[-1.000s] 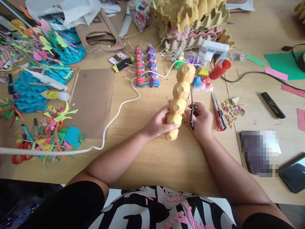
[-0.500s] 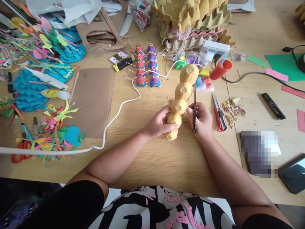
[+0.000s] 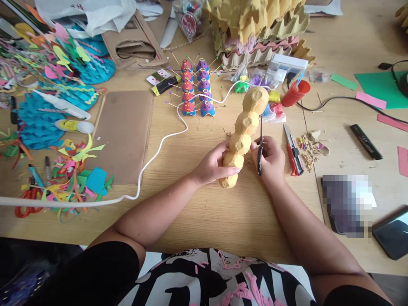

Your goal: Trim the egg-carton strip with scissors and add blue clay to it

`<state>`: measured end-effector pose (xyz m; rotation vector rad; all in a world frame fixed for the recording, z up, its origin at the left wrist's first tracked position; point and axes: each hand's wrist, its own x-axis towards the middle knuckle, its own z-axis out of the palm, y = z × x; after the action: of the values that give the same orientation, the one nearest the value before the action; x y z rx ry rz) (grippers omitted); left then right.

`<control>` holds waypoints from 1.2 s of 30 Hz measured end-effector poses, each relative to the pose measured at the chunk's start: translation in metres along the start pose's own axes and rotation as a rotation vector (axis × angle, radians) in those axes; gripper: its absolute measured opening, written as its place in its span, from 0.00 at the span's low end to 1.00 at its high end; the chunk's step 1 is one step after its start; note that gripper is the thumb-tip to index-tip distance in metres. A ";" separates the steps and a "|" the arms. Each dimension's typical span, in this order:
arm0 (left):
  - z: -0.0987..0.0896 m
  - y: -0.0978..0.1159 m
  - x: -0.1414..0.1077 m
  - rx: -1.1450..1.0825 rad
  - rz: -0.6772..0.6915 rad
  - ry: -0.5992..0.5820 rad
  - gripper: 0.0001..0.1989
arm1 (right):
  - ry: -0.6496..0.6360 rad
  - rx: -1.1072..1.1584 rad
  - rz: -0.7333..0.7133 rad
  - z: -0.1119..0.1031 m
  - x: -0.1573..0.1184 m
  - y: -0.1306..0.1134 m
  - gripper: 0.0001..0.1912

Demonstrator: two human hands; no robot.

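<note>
A knobbly yellow egg-carton strip (image 3: pixel 240 143) slants up and to the right above the table. My left hand (image 3: pixel 214 165) grips its lower end, thumb across the front. Black-handled scissors (image 3: pixel 260 155) point away from me, held in my right hand (image 3: pixel 270 160) with the fingers curled round the handles. Their narrow blades lie close along the strip's right side; whether they touch it cannot be told. Behind the strip stand a red painted carton row (image 3: pixel 188 87) and a purple one (image 3: pixel 204 87), both stuck with coloured pins.
A red cutter (image 3: pixel 293 153) lies right of my right hand, beside shavings (image 3: pixel 312 148). Stacked egg trays (image 3: pixel 258 29) and a red cup (image 3: pixel 296 93) stand behind. A white cable (image 3: pixel 159 144) crosses the table. Cardboard (image 3: pixel 123 136) and paper scraps (image 3: pixel 76 174) lie left.
The upper end of the yellow strip has tilted slightly to the right. The scissors have shifted a little in my right hand.
</note>
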<state>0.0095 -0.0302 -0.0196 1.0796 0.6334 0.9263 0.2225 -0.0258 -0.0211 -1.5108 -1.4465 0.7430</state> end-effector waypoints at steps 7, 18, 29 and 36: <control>0.000 0.001 0.000 -0.020 -0.003 -0.001 0.33 | -0.009 -0.072 -0.011 -0.001 0.000 -0.005 0.23; 0.000 0.001 0.001 -0.041 0.000 -0.008 0.34 | 0.000 -0.168 0.007 -0.003 0.000 -0.007 0.22; 0.000 0.001 0.000 -0.036 -0.014 -0.010 0.33 | -0.008 -0.160 -0.003 -0.004 -0.001 -0.009 0.23; 0.000 0.001 0.001 -0.047 0.014 -0.016 0.33 | -0.018 -0.087 0.014 -0.004 0.002 -0.010 0.25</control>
<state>0.0095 -0.0289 -0.0187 1.0493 0.5892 0.9395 0.2218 -0.0255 -0.0098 -1.5858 -1.4998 0.7116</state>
